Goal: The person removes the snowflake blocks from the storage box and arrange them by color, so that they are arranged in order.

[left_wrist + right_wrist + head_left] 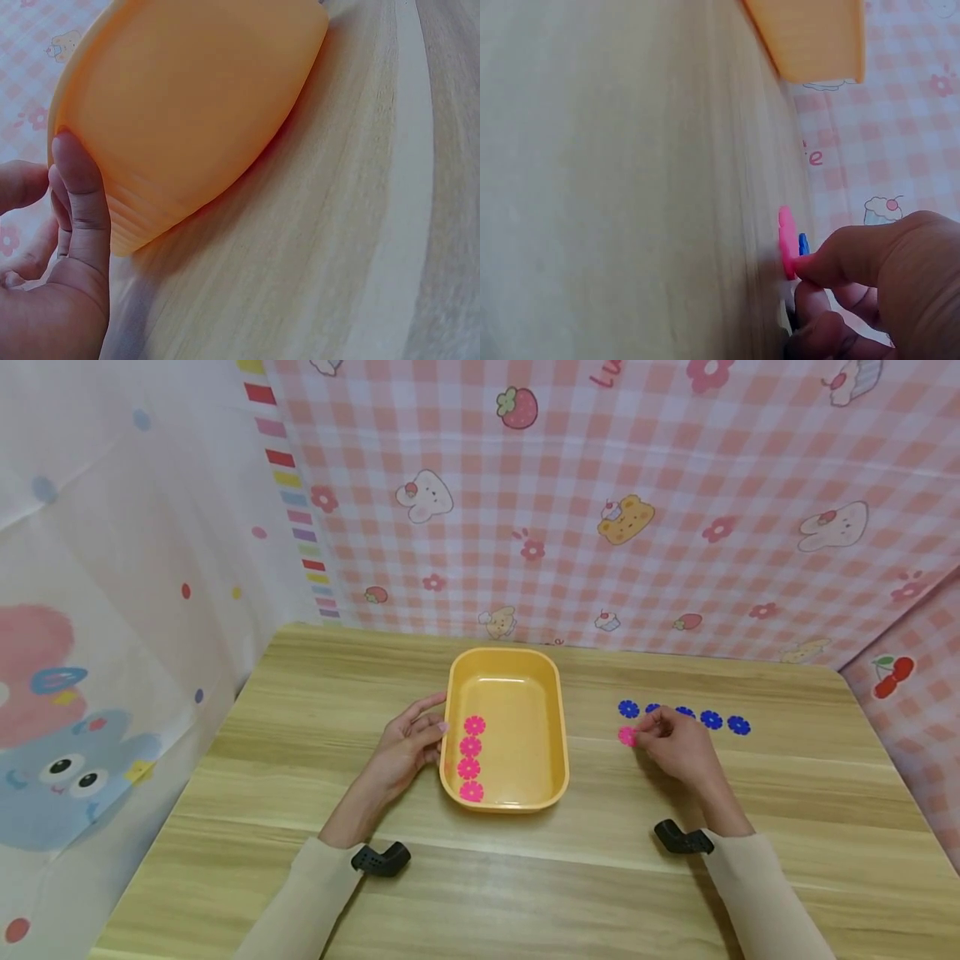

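A yellow rectangular tray stands on the wooden table, its outer wall filling much of the left wrist view. My left hand holds it by the left rim, thumb and bent fingers at the edge. Along the left side inside lies a column of several pink flower-shaped discs. Right of the tray, my right hand pinches one pink flower-shaped disc between thumb and finger, tilted on edge in the right wrist view. Just beyond that hand runs a row of several blue flower-shaped discs, partly covered by the fingers.
The light wooden table reaches back to a pink checked cloth with cartoon prints. A white printed cloth hangs on the left. Black wrist devices sit at both cuffs.
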Tool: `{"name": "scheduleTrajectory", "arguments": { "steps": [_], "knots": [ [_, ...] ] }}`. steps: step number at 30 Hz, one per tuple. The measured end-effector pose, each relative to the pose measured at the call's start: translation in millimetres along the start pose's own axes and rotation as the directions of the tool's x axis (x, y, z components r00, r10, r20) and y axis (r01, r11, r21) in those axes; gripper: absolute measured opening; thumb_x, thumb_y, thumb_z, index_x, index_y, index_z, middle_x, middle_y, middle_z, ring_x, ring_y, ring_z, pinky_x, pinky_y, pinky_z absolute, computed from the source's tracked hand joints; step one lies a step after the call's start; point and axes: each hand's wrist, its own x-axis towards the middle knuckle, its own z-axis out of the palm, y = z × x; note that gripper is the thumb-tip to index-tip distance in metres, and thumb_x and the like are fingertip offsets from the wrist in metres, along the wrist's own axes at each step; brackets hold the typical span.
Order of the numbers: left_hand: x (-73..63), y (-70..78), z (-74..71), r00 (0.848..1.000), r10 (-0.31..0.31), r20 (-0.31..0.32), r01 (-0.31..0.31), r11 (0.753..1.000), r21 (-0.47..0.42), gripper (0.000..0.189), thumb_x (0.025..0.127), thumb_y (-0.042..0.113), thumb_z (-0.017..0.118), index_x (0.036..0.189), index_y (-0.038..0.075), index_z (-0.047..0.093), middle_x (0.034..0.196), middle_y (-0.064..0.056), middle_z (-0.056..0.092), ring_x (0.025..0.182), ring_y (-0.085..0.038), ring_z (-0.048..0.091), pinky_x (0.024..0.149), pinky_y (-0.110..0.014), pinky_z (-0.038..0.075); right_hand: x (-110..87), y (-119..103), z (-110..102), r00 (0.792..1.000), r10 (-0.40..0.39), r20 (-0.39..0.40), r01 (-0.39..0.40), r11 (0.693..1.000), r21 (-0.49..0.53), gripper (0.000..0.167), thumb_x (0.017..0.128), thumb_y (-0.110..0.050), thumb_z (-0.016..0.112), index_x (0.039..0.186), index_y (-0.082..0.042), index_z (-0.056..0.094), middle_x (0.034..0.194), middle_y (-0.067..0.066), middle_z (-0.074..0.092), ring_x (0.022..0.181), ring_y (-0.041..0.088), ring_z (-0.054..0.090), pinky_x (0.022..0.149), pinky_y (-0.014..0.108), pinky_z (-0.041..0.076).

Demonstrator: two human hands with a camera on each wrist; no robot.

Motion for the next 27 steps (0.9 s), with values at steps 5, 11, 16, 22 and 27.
{"name": "scheduleTrajectory", "arguments": {
  "steps": [5,11,16,22,27],
  "knots": [
    [-0.1,-0.3,-0.5,1.000,0.007,0.006,-0.007,1.000,-0.005,0.054,0.103,0.005,0.058,0.154,0.010,0.043,0.102,-0.004,0.064,0.075,-0.010,0.063,0.063,-0.021,0.057,-1.0,1,1,1.000,-0.001,-0.023,0.002,1.000,0.011,0.016,0.094,-0.017,0.067,0.103,-0.005,0.063,0.090,0.010,0.062,0.080,0.023,0.054,0.063,0.026,0.044],
    [0.0,-1.5,-1.7,0.999,0.024,0.026,-0.024,0.999,-0.022,0.055,0.102,0.003,0.057,0.155,0.008,0.041,0.099,-0.003,0.062,0.073,-0.008,0.061,0.062,-0.021,0.056,-3.3,-1,-3,1.000,0.007,-0.020,-0.005,0.996,0.086,0.023,0.101,-0.026,0.062,0.109,-0.004,0.060,0.090,0.009,0.058,0.075,0.020,0.053,0.058,0.025,0.044],
    [-0.3,-1.7,-2.6,0.999,0.027,0.023,-0.026,0.999,-0.020,0.055,0.103,0.003,0.057,0.155,0.009,0.041,0.099,-0.003,0.062,0.073,-0.008,0.060,0.062,-0.021,0.056,-2.1,-13,-6,0.998,-0.054,-0.021,0.056,0.993,0.106,0.029,0.102,-0.033,0.062,0.115,-0.007,0.063,0.093,0.009,0.061,0.077,0.020,0.054,0.059,0.025,0.045],
    [-0.2,-1.9,-2.8,0.999,0.025,0.024,-0.024,0.999,-0.021,0.055,0.103,0.004,0.057,0.155,0.009,0.041,0.100,-0.003,0.063,0.074,-0.009,0.061,0.062,-0.021,0.056,-1.8,-32,-6,0.994,-0.110,0.012,0.107,0.984,0.142,0.032,0.101,-0.031,0.064,0.124,-0.008,0.062,0.099,0.011,0.068,0.076,0.019,0.061,0.058,0.025,0.050],
    [-0.3,-1.7,-2.9,0.999,0.025,0.027,-0.024,0.999,-0.021,0.055,0.103,0.003,0.056,0.155,0.009,0.041,0.100,-0.003,0.063,0.074,-0.009,0.061,0.062,-0.021,0.056,0.4,-45,-4,0.986,-0.167,0.009,0.163,0.975,0.152,0.037,0.100,-0.028,0.068,0.128,-0.005,0.061,0.102,0.013,0.070,0.074,0.017,0.062,0.054,0.024,0.048]
  ]
}}
